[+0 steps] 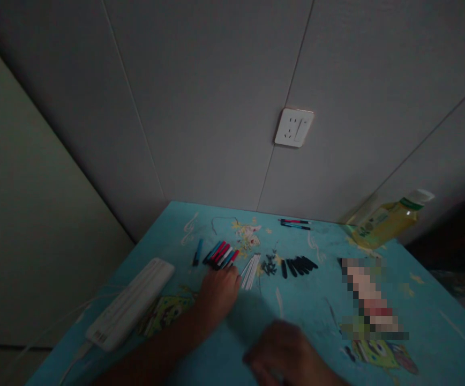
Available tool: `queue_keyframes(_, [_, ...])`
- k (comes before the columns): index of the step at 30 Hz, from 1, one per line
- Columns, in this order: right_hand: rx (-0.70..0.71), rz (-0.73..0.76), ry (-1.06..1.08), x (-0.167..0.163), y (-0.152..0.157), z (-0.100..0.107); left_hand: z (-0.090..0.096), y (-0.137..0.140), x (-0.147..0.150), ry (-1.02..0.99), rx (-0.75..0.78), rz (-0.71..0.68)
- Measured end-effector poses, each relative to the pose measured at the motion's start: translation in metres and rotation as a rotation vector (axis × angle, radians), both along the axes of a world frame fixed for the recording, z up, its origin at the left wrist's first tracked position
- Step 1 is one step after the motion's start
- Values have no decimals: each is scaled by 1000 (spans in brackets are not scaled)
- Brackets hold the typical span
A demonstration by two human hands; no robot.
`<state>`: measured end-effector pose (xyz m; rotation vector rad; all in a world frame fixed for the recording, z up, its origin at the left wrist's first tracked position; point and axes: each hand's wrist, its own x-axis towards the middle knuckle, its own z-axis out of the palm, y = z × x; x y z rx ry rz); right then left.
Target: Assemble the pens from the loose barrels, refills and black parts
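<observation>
My left hand (221, 289) reaches to the near edge of a pile of pen barrels (223, 254), red, blue and white with dark ends. Its fingertips are hidden, so I cannot tell whether it grips one. A single blue barrel (198, 252) lies to the left of the pile. Just right of that hand are thin white sticks like pen refills (250, 271), then small dark pieces (269, 265) and a row of black tube-like parts (299, 265). Nearer to me, my right hand (284, 348) hovers blurred with curled fingers; anything inside it is hidden.
A white power strip (130, 305) with a cable lies at the left. Whole pens (295, 224) rest at the back edge. A bottle of yellow liquid (389, 220) stands at the back right, near a pixelated item (371, 300). A wall socket (294, 127) is above the blue table (216, 348).
</observation>
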<state>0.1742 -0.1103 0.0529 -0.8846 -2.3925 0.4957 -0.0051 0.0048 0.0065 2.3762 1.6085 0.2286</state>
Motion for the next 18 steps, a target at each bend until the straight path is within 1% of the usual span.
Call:
queue_keyframes(1, [-10,-46,-15,4,20,-1,0,0,-1,-16,14,-2])
queue_keyframes(2, [-27,-137,-59,7,39,-4,0,2,-2,-30,29,0])
queue_keyframes(3, [-10,-224,-73,8,58,-7,0,3,-4,-41,41,4])
queue_keyframes(4, [10,-278,-102,7,75,-12,1,6,-5,-48,58,15])
queue_keyframes(6, [80,-351,-186,1,103,-22,1,11,-9,-49,99,52])
queue_keyframes(7, [111,-350,-242,-3,112,-28,0,14,-11,-49,119,64])
queue_keyframes(9, [173,-338,-359,-10,123,-38,-1,18,-13,-52,146,69])
queue_keyframes(12, [243,-291,-481,-14,126,-45,-4,20,-15,-57,157,45])
queue_keyframes(18, [343,-179,-580,-14,130,-34,-3,18,-13,-23,115,63])
